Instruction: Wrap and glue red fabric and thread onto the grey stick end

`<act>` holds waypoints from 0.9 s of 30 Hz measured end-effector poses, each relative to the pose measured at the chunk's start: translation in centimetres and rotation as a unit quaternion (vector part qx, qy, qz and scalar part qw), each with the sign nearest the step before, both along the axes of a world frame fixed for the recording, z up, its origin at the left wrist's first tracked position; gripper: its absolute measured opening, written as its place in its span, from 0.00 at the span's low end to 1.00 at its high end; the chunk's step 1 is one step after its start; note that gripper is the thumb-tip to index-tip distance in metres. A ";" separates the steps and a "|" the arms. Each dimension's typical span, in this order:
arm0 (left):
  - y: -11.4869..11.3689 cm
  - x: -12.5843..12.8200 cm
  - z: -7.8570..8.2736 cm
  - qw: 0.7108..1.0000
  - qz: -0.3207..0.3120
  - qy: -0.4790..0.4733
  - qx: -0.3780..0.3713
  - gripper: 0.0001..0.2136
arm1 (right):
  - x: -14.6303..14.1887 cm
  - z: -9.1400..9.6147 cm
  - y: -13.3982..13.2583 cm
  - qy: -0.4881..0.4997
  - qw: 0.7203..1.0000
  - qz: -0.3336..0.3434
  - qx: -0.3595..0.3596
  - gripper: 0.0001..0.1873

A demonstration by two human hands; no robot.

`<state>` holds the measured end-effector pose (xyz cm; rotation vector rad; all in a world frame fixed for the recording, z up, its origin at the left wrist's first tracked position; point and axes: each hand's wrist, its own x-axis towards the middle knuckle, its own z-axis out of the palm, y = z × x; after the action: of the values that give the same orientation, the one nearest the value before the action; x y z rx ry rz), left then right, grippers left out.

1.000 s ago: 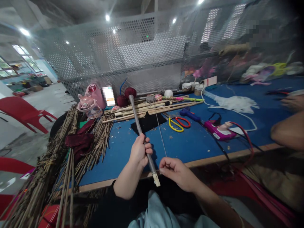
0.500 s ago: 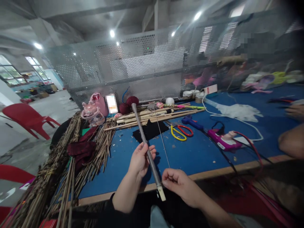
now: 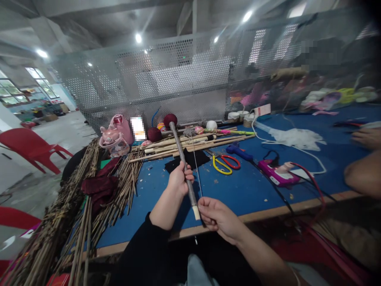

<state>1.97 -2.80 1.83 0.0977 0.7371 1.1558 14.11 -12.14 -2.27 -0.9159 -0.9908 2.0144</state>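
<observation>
Right hand [image 3: 218, 216] draws in beside the rod [image 3: 191, 192]

At the far left stands a red chair [image 3: 26, 145], then a bundle of dry stems [image 3: 74, 171] with a dark red cloth [image 3: 99, 183] lying over it. The left hand [image 3: 178, 179] has its fingers curled around the rod; half a second ago they were looser and more spread. The rod slants across the near part of the counter [image 3: 253, 188], a dark red ball [image 3: 170, 119] at its far end and a pale tip nearest the body. That ball now shows apart from a second dark red ball [image 3: 154, 134], which it overlapped before.

The thread [image 3: 198, 176] comes down on the rod's right to the right hand, whose fingers are pinched on it. They have closed in on the rod just above its pale tip; whether they touch it I cannot tell. Thread and rod thus seem to be meeting at that end.

Farther right lie scissors [image 3: 214, 163], a blue tool [image 3: 239, 152], a purple power strip [image 3: 276, 178] and a co-worker's hand [image 3: 364, 137].
</observation>
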 end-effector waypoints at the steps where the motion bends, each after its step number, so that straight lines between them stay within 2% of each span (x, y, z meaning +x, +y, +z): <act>1: 0.2 -0.1 0.1 1.000 -0.001 0.003 -0.001 0.12 | -0.1 0.1 0.1 0.000 1.000 -0.003 0.003 0.17; 5: 0.6 -0.6 -0.1 1.000 -0.009 0.009 0.001 0.10 | -0.1 -0.1 0.6 -0.029 0.999 -0.010 0.025 0.16; 9: 0.9 -1.2 -0.5 0.999 -0.045 0.000 0.001 0.11 | 0.0 -0.5 1.0 -0.060 0.995 -0.022 0.081 0.14; 12: 1.4 -1.7 -0.7 0.997 -0.079 -0.026 0.005 0.13 | 0.0 -0.5 1.2 -0.133 0.977 -0.036 0.166 0.13; 15: 1.6 -2.3 -0.8 0.995 -0.087 -0.051 0.014 0.14 | -0.1 -0.3 1.3 -0.197 0.951 -0.039 0.233 0.11; 20: 1.5 -2.8 -0.9 0.996 -0.073 -0.054 0.014 0.16 | -0.5 -0.4 1.6 -0.245 0.934 -0.028 0.259 0.09; 27: 1.5 -2.4 -1.5 0.998 -0.047 -0.026 0.023 0.10 | -0.4 -0.6 1.5 -0.257 0.929 -0.029 0.263 0.10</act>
<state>-0.47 -1.29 0.37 0.1381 0.6536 1.0826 13.69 -10.66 -2.84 -1.1635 -1.6636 1.3540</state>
